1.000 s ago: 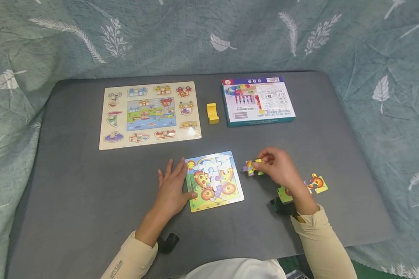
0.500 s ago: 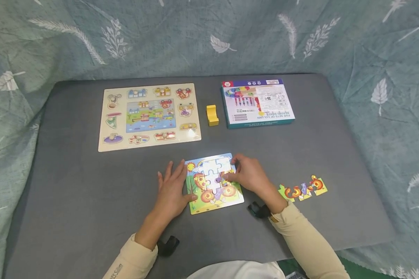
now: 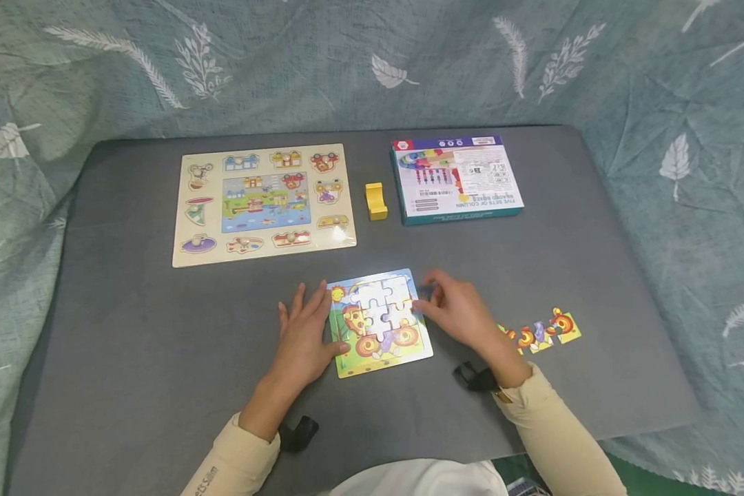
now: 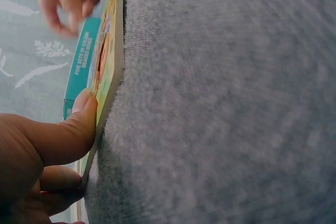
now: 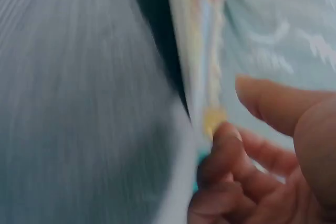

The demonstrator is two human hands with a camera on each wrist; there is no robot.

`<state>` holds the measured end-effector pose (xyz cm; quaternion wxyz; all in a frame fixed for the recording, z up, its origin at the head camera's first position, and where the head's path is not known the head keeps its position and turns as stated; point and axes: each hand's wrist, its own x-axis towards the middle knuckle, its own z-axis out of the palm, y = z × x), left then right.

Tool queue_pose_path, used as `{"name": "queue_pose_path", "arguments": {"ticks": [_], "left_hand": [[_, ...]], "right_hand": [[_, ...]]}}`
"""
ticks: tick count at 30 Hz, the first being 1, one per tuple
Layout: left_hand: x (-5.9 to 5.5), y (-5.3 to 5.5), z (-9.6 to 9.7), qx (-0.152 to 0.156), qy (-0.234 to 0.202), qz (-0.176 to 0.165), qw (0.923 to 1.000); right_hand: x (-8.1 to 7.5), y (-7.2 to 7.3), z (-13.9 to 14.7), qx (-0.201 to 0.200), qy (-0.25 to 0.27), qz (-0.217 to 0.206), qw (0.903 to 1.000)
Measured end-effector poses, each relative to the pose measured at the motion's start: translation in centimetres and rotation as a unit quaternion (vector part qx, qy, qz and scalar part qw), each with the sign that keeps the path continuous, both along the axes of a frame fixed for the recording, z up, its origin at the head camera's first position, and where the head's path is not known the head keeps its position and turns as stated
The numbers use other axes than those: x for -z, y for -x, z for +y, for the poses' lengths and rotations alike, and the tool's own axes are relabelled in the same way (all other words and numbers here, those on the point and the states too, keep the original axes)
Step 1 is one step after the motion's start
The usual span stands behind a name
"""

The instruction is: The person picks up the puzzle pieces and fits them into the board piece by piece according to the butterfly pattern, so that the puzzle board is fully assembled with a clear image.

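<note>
A square butterfly jigsaw puzzle (image 3: 384,365) lies on the grey table, glare washing over the pieces in its tray. My left hand (image 3: 302,337) rests at its left edge, fingers extended and thumb pressed on the lower left corner. The left wrist view shows that thumb (image 4: 83,114) on the board's face. My right hand (image 3: 461,310) is at the right edge of the puzzle, fingertips right by the rim. In the right wrist view its thumb (image 5: 268,98) stands apart from the loosely curled fingers, with nothing between them. Several loose puzzle pieces (image 3: 565,329) lie to its right, partly hidden by the wrist.
A wooden knob puzzle board (image 3: 189,200) lies at the back left. Beside it stand a small yellow block (image 3: 376,202) and a flat teal-edged toy box (image 3: 437,200). Leaf-patterned cloth (image 3: 372,76) hangs behind the table.
My right hand carried a jigsaw piece left onto the right side of the puzzle, let go of it there, and has drawn slightly back right. The left hand has stayed put.
</note>
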<state>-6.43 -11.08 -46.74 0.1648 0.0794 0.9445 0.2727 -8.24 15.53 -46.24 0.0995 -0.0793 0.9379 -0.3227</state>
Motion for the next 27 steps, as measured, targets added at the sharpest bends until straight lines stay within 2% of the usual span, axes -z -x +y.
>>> {"name": "queue_pose_path", "arguments": {"ticks": [7,10,15,21,27], "left_hand": [[0.3,0.2,0.2,0.008,0.002,-0.008,0.9999],[0.4,0.1,0.0,0.005,-0.001,-0.002,1.0],[0.4,0.2,0.0,0.004,0.0,0.005,1.0],[0.2,0.1,-0.2,0.004,0.002,-0.002,1.0],[-0.1,0.1,-0.5,0.035,0.032,-0.014,0.9988]], "right_hand": [[-1.5,-3.0,7.7,-0.035,-0.092,-0.027,0.9948],[-1.7,-4.5,9.2,-0.04,-0.111,-0.039,0.9922],[-1.3,-6.1,10.2,-0.036,-0.131,-0.026,0.9903],[-0.5,-6.4,10.1,-0.038,-0.136,0.021,0.9898],[-1.2,-4.8,7.7,-0.047,-0.12,0.024,0.9914]]}}
